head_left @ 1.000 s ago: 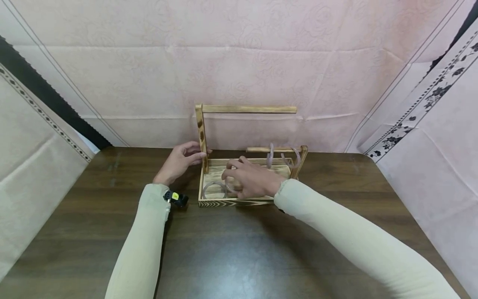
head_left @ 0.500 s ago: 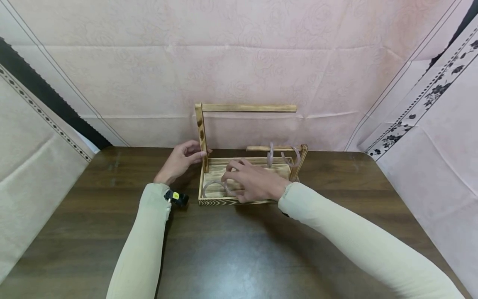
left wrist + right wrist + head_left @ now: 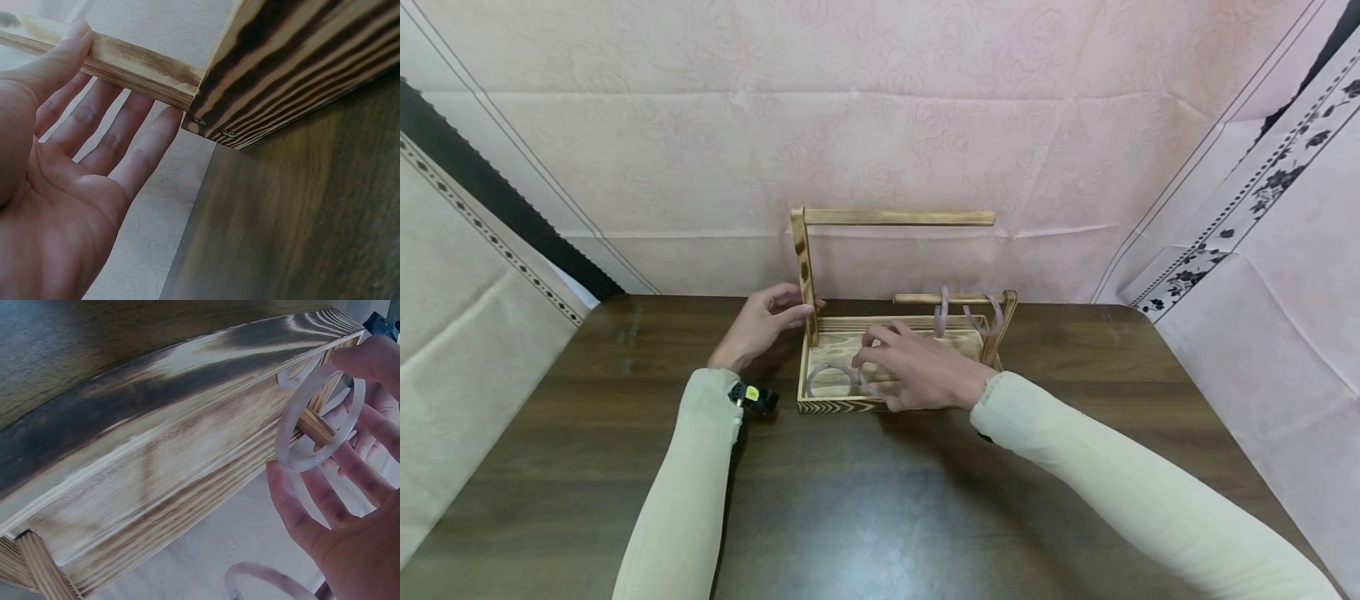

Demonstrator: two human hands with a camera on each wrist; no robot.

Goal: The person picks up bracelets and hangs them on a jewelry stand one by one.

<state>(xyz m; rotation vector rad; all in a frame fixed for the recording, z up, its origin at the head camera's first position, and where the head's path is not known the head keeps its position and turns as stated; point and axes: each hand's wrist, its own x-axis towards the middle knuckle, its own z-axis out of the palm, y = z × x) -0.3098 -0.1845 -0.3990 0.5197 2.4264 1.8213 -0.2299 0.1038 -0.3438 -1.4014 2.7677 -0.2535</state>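
My left hand (image 3: 767,323) holds the tall left post (image 3: 805,271) of a wooden jewelry stand, thumb on one side and fingers behind, as the left wrist view also shows. Over the stand's tray (image 3: 835,343), my right hand (image 3: 921,367) pinches a pale translucent bangle (image 3: 289,428) between thumb and fingertips. A second bangle (image 3: 810,382) lies at the tray's left end. Two more, a near bangle (image 3: 942,312) and an outer bangle (image 3: 997,317), hang on the short lower bar (image 3: 917,298) at the right. My right hand hides part of the tray.
The stand's long upper bar (image 3: 898,218) runs right from the tall post and ends free. The stand is near the back edge of a dark wooden table (image 3: 850,500). Pale patterned cloth (image 3: 880,150) hangs behind and at both sides.
My right hand has shifted slightly to the right and toward me over the tray, still holding the bangle. My left hand stays on the post.
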